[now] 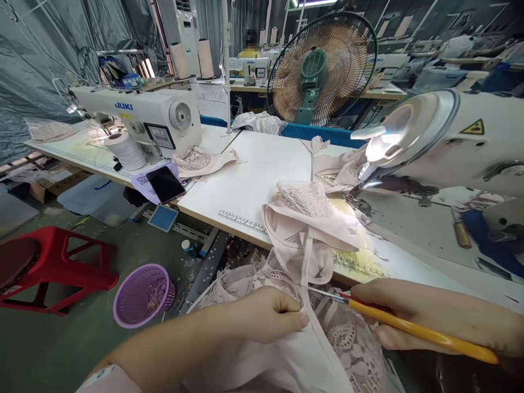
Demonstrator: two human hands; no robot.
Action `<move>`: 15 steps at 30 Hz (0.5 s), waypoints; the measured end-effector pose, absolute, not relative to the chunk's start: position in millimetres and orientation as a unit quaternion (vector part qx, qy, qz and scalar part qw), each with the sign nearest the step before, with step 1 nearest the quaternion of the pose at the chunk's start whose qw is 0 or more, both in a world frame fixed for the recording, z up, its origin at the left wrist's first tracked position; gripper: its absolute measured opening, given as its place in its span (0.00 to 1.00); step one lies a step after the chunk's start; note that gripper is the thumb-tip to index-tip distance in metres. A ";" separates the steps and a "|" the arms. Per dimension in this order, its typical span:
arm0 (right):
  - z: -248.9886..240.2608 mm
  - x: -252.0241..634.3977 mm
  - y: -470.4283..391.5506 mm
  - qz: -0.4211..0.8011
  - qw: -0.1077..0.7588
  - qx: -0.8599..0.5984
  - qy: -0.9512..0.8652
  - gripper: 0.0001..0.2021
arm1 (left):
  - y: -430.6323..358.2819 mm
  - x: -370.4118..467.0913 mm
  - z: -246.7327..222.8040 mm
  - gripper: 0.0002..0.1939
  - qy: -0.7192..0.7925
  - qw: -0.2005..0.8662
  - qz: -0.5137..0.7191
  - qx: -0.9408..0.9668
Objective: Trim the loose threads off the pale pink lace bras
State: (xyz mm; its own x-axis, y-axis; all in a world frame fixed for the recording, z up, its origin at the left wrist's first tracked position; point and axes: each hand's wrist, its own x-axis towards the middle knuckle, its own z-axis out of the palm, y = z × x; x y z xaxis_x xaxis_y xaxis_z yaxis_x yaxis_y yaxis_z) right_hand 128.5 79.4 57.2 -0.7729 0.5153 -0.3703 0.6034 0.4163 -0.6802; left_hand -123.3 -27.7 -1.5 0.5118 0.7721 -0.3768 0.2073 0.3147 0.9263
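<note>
A pair of scissors [426, 331] with an orange and red handle lies in my right hand [442, 314], whose fingers are closed around it. Their thin metal blades point left and reach the pale pink strap [305, 267]; whether they touch it I cannot tell. My left hand [274, 314] pinches this strap just below the blade tips. The strap runs up to a pale pink bra [311, 213] with lace cups, which hangs over the table's front edge. More pale pink lace pieces [347, 344] lie beneath my hands, partly hidden by them.
A sewing machine [442, 136] with its lamp lit stands at the right, another [139, 114] at the left. A phone [166, 184] and thread cone [125, 151] lie near the left machine. A large fan [319, 65] stands behind. A purple basket [143, 297] and red stool [61, 262] are on the floor.
</note>
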 end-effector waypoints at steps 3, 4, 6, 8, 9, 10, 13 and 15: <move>65.0 119.8 76.6 -0.441 0.142 0.338 0.819 0.33 | -27.3 -125.6 2.1 0.31 0.453 0.670 0.211 0.549; 63.5 120.2 75.9 -0.453 0.142 0.346 0.809 0.34 | -27.2 -126.6 4.5 0.31 0.455 0.666 0.211 0.552; 54.3 125.6 74.3 -0.488 0.099 0.346 0.795 0.35 | -27.8 -128.0 12.0 0.29 0.454 0.651 0.221 0.567; 41.0 133.1 69.4 -0.525 0.006 0.334 0.783 0.34 | -29.4 -127.3 23.9 0.27 0.446 0.623 0.252 0.592; 34.7 136.0 64.7 -0.541 -0.054 0.330 0.772 0.32 | -30.5 -125.8 31.3 0.26 0.441 0.602 0.273 0.607; 29.3 137.6 58.3 -0.557 -0.114 0.327 0.755 0.31 | -31.7 -123.3 39.1 0.25 0.435 0.580 0.293 0.623; 19.5 134.4 31.9 -0.599 -0.242 0.299 0.703 0.25 | -33.8 -111.6 59.4 0.22 0.411 0.516 0.336 0.672; 15.6 129.1 13.5 -0.612 -0.278 0.299 0.678 0.22 | -32.9 -102.4 65.1 0.20 0.396 0.466 0.346 0.711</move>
State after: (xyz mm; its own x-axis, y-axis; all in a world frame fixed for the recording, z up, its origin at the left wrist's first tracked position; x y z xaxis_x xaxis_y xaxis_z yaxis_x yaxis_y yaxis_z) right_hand 129.1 13.5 15.6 -0.6667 0.7452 0.0115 0.0644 0.0730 -0.9953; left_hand -102.4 -32.9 65.1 0.4460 0.8865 0.1233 0.2409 -0.2516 0.9374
